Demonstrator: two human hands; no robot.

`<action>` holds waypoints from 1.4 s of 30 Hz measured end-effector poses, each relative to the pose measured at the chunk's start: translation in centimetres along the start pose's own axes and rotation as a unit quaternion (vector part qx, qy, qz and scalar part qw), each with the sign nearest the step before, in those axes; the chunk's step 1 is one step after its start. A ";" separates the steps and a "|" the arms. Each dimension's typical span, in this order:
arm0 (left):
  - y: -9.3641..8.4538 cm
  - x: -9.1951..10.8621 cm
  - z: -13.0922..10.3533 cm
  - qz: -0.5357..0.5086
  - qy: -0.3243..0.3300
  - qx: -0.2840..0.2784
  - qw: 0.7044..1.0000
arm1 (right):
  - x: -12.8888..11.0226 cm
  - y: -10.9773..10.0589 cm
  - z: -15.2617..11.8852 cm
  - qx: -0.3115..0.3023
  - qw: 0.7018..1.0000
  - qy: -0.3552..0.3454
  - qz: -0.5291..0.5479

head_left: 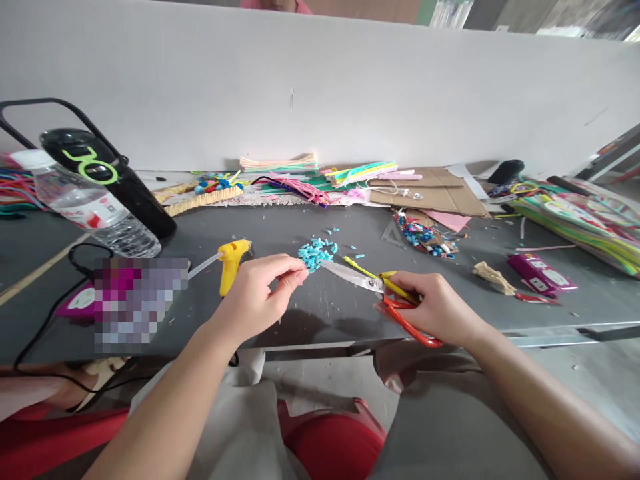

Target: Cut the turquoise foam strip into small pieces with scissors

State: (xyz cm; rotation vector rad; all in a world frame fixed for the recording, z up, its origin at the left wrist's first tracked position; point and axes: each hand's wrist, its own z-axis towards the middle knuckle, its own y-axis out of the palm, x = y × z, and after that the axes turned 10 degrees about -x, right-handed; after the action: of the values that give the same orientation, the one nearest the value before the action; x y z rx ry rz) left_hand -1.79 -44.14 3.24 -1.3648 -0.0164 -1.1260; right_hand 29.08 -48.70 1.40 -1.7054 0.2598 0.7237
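Observation:
My right hand [425, 307] is closed round the red and yellow handles of a pair of scissors [353, 275], whose blades point left to a pile of small blue pieces [316, 252]. Beside the pile, my left hand [265, 287] has its thumb and forefinger pinched together near the blade tips. What that pinch holds, if anything, is too small to make out. A few blue pieces lie loose behind and to the right of the pile. A yellow stick [361, 268] rests just behind the blades.
A yellow glue gun [230, 267] lies left of my left hand. Farther left are a clear bottle [100, 213], a black bottle [120, 183] and a black cable. Craft stems [363, 172] and cardboard [430, 190] line the back. A purple packet [540, 275] lies right.

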 end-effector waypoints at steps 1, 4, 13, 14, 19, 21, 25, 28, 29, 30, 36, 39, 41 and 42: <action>0.0 0.0 0.0 -0.001 0.000 -0.001 1.000 | 0.0 0.0 0.0 -0.003 1.000 -0.002 -0.001; -0.1 0.1 0.0 0.000 0.004 -0.003 1.000 | 0.0 0.0 0.1 -0.013 1.000 -0.006 -0.005; 0.0 0.0 0.1 0.013 0.017 0.009 1.000 | 0.4 0.1 0.1 -0.019 0.999 0.001 -0.033; 0.0 0.0 0.1 0.015 0.017 0.009 1.000 | 0.5 0.1 0.1 -0.018 0.999 0.000 -0.034; 0.1 0.0 0.1 0.028 0.020 0.009 0.999 | 0.5 0.1 0.1 -0.024 0.999 -0.006 -0.035; 0.1 0.0 0.1 0.030 0.022 0.009 0.999 | 0.5 0.1 0.1 -0.028 0.999 -0.004 -0.037; 0.1 0.0 0.1 0.030 0.024 0.008 0.999 | 0.6 0.1 0.1 -0.034 0.999 -0.001 -0.042; 0.1 0.0 0.0 0.029 0.024 0.007 0.999 | 0.6 0.1 0.1 -0.034 0.999 -0.003 -0.041; 0.1 0.0 0.0 0.030 0.024 0.007 0.999 | 0.5 0.1 0.0 -0.033 0.999 -0.004 -0.040; 0.0 0.0 0.1 0.031 0.024 0.006 0.999 | 0.5 0.1 0.0 -0.033 0.999 -0.005 -0.038; 0.0 0.0 0.1 0.031 0.027 0.006 0.999 | 0.6 0.2 0.0 -0.035 0.998 -0.004 -0.046; 0.1 0.0 0.0 0.032 0.032 0.008 0.999 | 0.7 0.3 0.1 -0.032 0.998 -0.006 -0.052; 0.1 0.0 0.0 0.033 0.033 0.008 0.999 | 0.6 0.3 0.1 -0.032 0.998 -0.003 -0.053; 0.1 -0.1 0.0 0.033 0.033 0.009 0.999 | 0.5 0.3 0.1 -0.032 0.998 0.000 -0.051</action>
State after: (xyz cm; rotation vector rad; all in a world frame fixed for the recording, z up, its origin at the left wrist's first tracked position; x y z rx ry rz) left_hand -1.75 -44.12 3.12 -1.3032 0.0664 -1.1114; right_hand 29.33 -48.60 0.89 -1.7670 0.1495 0.6626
